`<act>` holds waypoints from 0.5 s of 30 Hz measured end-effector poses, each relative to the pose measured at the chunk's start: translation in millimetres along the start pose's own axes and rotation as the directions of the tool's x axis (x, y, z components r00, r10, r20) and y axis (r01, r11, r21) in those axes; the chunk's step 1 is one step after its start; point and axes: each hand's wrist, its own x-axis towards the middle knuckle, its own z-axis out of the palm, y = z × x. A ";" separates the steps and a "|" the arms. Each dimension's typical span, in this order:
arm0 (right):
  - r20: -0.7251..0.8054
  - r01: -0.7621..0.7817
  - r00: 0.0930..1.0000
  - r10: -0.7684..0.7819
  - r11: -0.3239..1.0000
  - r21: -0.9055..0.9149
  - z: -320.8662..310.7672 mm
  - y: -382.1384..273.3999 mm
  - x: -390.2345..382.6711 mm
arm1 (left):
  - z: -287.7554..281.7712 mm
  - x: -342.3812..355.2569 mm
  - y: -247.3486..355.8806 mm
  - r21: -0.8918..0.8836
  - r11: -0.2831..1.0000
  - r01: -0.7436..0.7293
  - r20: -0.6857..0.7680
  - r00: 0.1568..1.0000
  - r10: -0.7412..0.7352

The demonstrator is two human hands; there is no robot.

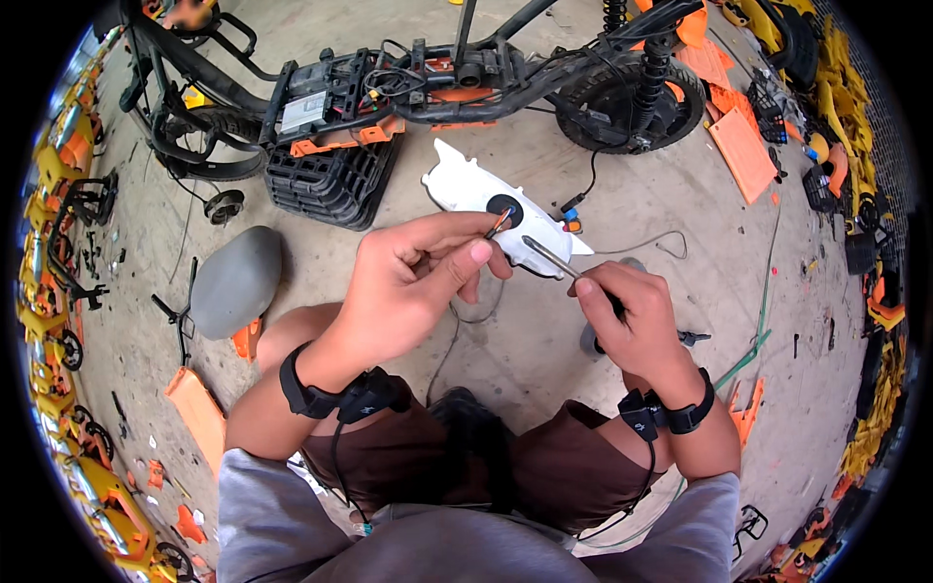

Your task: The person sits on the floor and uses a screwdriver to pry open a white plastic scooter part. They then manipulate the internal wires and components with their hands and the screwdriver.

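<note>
A white moulded plastic housing point(462, 185) with pointed ends lies on the floor in front of me. A round black fitting point(506, 208) sits in its face, and short coloured wires point(499, 224) show beside it. My left hand point(403, 277) pinches these wires between thumb and fingers, partly hiding their ends. In my right hand point(632, 311) is a slim metal tool point(552, 257) with a dark handle, like a screwdriver. Its tip points left over the housing, near my left fingertips. A blue and orange connector point(572, 222) lies by the housing's right side.
A stripped scooter frame point(486, 107) stands across the far side, its middle over a black crate point(330, 180). To the left lies a grey rounded seat point(236, 282). Orange panels point(743, 155) lie at the right. Yellow parts point(860, 126) line the edges. A green cord point(760, 321) crosses the floor.
</note>
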 end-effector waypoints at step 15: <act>0.042 0.007 0.999 -0.005 0.998 -0.059 2.8 6.4 -3.4 | -14.0 15.2 -3.7 -0.438 0.785 0.438 0.061 0.886 -0.460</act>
